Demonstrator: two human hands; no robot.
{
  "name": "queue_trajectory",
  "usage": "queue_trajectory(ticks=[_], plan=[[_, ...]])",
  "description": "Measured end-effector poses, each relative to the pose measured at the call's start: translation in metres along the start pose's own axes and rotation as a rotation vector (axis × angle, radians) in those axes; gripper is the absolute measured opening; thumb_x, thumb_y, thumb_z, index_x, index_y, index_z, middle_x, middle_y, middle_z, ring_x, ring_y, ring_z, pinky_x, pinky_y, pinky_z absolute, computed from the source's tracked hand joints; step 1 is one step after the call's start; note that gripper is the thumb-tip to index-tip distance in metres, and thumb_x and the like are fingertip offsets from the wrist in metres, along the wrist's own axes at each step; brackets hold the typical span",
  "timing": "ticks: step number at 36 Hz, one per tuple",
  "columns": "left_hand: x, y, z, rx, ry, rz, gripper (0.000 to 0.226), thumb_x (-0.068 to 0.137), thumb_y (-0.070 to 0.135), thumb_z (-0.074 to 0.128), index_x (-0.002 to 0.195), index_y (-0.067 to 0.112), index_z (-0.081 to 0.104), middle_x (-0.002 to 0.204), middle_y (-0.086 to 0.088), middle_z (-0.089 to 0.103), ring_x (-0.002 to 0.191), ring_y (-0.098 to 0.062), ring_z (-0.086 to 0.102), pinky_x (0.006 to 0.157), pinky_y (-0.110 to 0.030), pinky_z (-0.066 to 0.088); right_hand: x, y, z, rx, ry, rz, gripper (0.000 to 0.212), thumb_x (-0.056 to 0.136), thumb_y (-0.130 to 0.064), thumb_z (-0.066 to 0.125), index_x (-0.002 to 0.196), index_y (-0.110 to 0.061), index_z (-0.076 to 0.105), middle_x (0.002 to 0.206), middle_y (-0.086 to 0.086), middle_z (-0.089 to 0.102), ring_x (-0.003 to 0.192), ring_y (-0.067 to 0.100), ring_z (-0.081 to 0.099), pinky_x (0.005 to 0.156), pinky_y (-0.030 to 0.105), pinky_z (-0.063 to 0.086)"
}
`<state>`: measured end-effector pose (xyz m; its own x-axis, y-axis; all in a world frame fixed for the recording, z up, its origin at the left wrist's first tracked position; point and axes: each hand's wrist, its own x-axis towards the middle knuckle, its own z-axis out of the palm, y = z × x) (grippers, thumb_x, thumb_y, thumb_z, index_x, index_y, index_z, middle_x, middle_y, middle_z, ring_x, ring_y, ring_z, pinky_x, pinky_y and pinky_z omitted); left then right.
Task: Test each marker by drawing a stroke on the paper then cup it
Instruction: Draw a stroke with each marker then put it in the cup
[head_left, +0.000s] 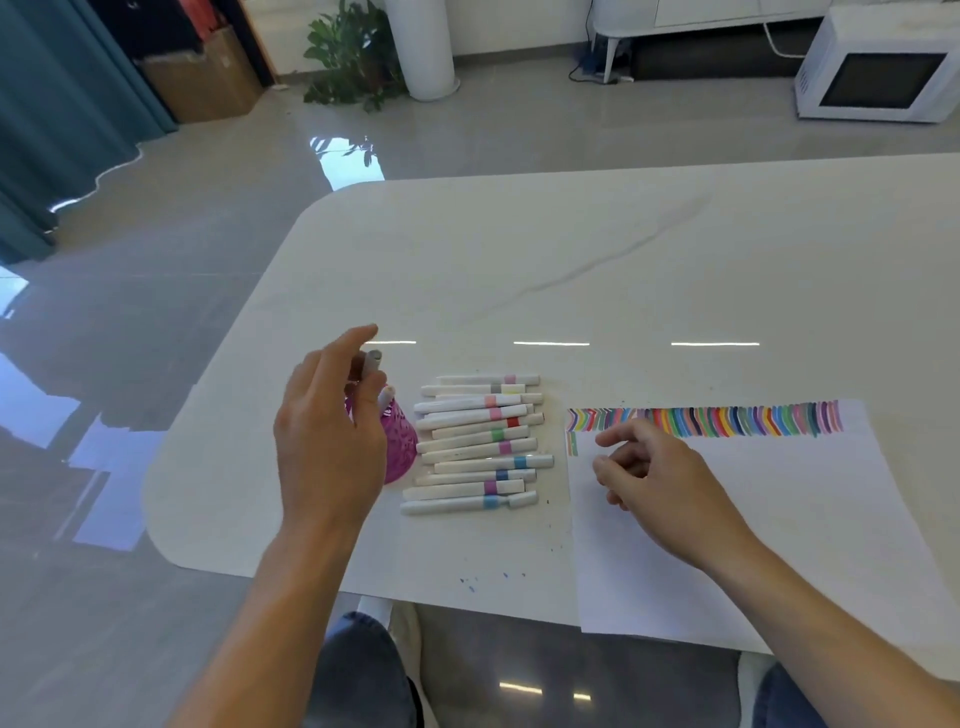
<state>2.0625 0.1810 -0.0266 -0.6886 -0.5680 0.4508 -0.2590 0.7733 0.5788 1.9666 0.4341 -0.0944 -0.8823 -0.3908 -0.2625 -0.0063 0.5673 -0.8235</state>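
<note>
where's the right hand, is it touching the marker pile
Apart. The head view shows the right hand over the paper, with a bare strip between it and the marker pile.

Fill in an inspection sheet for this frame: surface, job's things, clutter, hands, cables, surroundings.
Surface: glossy white table with blue ink specks near its front edge.
Job's things: markers piled mid-table. The pink cup stands left of them, partly behind the left hand, with marker ends showing above it. The paper lies to the right, with a row of strokes along its far edge.
Clutter: nothing seen.
Hands: left hand is over the cup, and its grip on a marker is unclear. The right hand rests on the paper, loosely curled and empty.
Cables: dark cable at the far wall.
Surroundings: microwave, plant, box, curtain.
</note>
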Motion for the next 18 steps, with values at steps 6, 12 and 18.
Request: queue_trajectory(ticks=[6,12,18], plan=[[-0.001,-0.011,0.007,0.105,-0.095,-0.089,0.016,0.096,0.015,0.064,0.109,0.020,0.069,0.111,0.002,0.065,0.095,-0.013,0.059,0.081,-0.029,0.057,0.001,0.000,0.001,-0.022,-0.014,-0.014,0.015,0.099,-0.025,0.063,0.113,-0.029,0.059,0.090,-0.007,0.070,0.084,0.011,0.069,0.069,0.019,0.048],[-0.004,-0.009,0.012,0.092,-0.096,-0.095,0.018,0.094,0.018,0.066,0.111,0.017,0.069,0.112,0.000,0.065,0.095,-0.014,0.061,0.082,-0.026,0.053,0.001,0.000,0.001,-0.047,-0.028,-0.023,0.013,0.099,-0.026,0.062,0.112,-0.030,0.059,0.089,-0.008,0.070,0.083,0.010,0.069,0.066,0.017,0.046],[-0.012,0.003,0.018,0.143,-0.068,0.105,0.028,0.088,0.012,0.073,0.115,0.014,0.067,0.115,-0.005,0.062,0.101,-0.013,0.054,0.081,-0.024,0.048,-0.002,0.001,0.003,-0.094,-0.037,-0.038,0.007,0.097,-0.027,0.064,0.104,-0.030,0.063,0.086,-0.009,0.068,0.079,0.007,0.067,0.072,0.025,0.056]])
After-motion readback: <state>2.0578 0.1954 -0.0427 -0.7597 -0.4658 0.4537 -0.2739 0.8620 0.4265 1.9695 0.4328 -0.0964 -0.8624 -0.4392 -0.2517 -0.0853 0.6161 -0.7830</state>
